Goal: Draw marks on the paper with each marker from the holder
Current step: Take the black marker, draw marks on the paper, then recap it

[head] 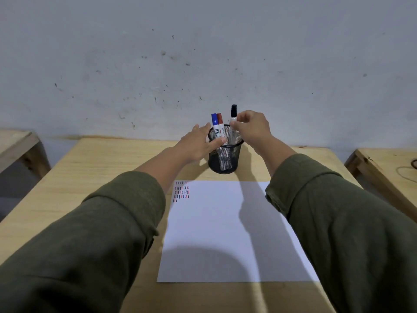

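A black mesh holder (223, 159) stands on the wooden table (94, 168), beyond a white sheet of paper (225, 233). Short black, red and blue marks (181, 192) fill the sheet's far left corner. In the holder, a blue-capped marker (214, 123) and a red-capped marker (220, 123) lean to the left. My right hand (252, 127) pinches a black-capped marker (233, 118) whose lower part is still inside the holder. My left hand (198, 143) rests against the holder's left side, its thumb on the rim.
A stained grey wall rises right behind the table. Another wooden table (15, 143) stands at the left and a third (388, 168) at the right, with a dark cable (414, 164) lying on it.
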A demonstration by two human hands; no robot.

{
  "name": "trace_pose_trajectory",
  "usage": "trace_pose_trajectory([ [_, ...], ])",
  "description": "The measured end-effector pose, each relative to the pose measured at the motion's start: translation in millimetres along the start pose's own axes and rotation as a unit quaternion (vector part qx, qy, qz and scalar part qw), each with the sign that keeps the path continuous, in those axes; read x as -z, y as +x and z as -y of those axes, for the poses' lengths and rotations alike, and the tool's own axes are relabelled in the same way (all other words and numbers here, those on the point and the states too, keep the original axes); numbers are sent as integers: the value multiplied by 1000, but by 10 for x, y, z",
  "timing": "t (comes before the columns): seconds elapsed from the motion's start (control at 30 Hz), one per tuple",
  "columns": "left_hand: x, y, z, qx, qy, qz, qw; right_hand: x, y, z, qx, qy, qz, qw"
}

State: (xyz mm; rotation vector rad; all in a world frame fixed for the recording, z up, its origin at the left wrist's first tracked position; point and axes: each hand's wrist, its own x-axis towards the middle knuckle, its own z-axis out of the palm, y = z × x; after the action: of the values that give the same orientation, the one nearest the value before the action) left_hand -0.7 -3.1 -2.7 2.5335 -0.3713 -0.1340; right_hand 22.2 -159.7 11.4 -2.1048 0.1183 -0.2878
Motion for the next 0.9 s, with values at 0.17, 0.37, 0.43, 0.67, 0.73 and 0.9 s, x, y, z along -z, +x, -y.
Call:
trace_pose_trajectory([
  [0.17, 106, -66, -19, 12, 19, -72, 997, 188, -57, 269, 38, 76, -40, 996],
  [0.37, 534, -338, -361, -84, -66, -221, 969, 414, -358, 669, 101, 94, 4, 990],
  [0.43, 654, -496, -490, -108, -122, -250, 954, 438, -550, 750, 123, 89, 39, 988],
  [0.67, 703, -1061, -446, -114, -157, -230, 954, 306, -1277, 749, 123, 102, 118, 980],
  [0.73, 681, -1215, -374, -103, -162, -234, 953, 297, -1437, 710, 97, 125, 130, 979],
  [0.9, 582, -1483, -179, -41, -201, -270, 941, 337, -1645, 617, -6, 104, 120, 987],
])
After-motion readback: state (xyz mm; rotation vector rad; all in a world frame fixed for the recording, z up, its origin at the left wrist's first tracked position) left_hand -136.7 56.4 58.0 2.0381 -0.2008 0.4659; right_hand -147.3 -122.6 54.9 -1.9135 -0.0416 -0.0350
